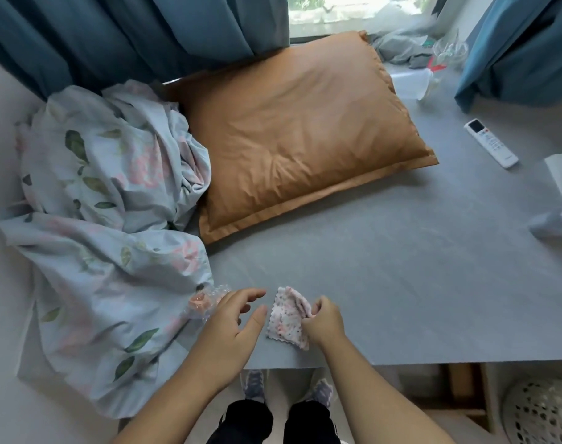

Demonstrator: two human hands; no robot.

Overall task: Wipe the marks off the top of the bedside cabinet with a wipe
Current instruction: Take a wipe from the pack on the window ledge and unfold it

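A person looks down at a grey surface [401, 267] from a head-worn camera, both bare forearms reaching in from the bottom of the view. The right hand [326, 320] pinches a small white cloth [286, 318] with pink and dark speckles by its right edge, fingers curled tightly around the bunched fabric; the rest of the cloth lies on the grey surface near its front edge. The left hand [233, 322] hovers just beside the cloth, holding nothing, fingers loosely spread and slightly curled. Left of that hand sits a crumpled clear wrapper [206, 301] against a rumpled floral sheet [106, 219]. Further back lies an orange-brown pillow [302, 133]. A white remote control [491, 143] rests well apart at the right. Teal curtains [129, 36] hang behind.
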